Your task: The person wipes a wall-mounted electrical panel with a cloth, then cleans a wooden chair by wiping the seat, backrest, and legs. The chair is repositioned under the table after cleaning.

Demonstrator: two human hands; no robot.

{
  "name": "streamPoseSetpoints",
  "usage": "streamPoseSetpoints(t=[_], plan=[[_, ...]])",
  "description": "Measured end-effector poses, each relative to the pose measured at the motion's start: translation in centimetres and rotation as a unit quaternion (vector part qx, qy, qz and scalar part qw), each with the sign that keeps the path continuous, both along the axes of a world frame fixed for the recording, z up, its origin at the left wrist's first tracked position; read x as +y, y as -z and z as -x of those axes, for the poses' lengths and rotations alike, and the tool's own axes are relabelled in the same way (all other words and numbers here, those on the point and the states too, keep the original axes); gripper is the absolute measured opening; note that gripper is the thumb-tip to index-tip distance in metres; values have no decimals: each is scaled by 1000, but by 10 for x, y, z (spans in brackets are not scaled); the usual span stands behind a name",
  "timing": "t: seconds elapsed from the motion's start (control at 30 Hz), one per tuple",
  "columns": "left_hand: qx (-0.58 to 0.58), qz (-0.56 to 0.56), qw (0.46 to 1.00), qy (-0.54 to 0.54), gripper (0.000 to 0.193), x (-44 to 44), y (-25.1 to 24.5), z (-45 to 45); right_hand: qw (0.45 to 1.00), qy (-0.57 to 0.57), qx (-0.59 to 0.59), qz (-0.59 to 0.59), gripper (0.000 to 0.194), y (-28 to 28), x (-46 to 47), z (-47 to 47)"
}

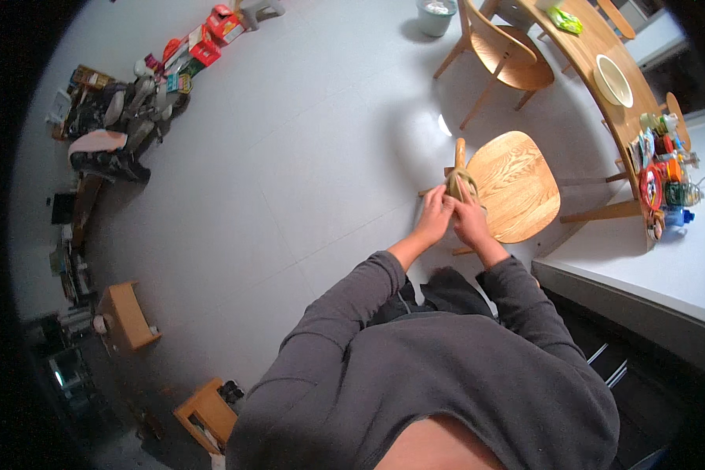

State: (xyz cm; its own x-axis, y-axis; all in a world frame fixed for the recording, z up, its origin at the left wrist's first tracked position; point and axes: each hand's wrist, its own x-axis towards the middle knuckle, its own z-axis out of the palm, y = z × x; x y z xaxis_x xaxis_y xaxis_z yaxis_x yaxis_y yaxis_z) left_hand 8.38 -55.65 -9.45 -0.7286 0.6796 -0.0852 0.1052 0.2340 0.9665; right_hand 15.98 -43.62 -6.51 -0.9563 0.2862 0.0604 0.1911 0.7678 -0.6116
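Observation:
A wooden chair with a pale grained seat (514, 188) stands just in front of me, its curved backrest (460, 154) rising on the left side. An olive-tan cloth (463, 178) lies bunched over that backrest. My left hand (436, 210) touches the near left edge of the cloth with bent fingers. Close beside it, my right hand (467, 215) rests on the cloth with its fingers pointing away from me. The two hands nearly meet. Whether either one grips the cloth is hard to tell, since the fingertips are small and partly hidden.
A second wooden chair (517, 70) stands beyond, near a long wooden table (587, 41) bearing a cream bowl (613, 81), bottles and packets. A bucket (436, 19) is on the floor at the top. Red boxes (204, 46) and bags line the left wall; small wooden furniture (130, 314) stands lower left.

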Motion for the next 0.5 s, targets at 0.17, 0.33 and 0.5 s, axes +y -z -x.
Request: streamPoseSetpoints(t=[0.17,0.33,0.5], plan=[[-131,95,985,60,45,-38,-1,32,997,74,-11,3,57,-6,7,49],[-159,122,970,139,40,-36,-13,68,990,104,-60,76,80,-23,-4,17],[-23,126,968,215,33,-3,-29,122,978,133,-127,102,85,-11,0,14]])
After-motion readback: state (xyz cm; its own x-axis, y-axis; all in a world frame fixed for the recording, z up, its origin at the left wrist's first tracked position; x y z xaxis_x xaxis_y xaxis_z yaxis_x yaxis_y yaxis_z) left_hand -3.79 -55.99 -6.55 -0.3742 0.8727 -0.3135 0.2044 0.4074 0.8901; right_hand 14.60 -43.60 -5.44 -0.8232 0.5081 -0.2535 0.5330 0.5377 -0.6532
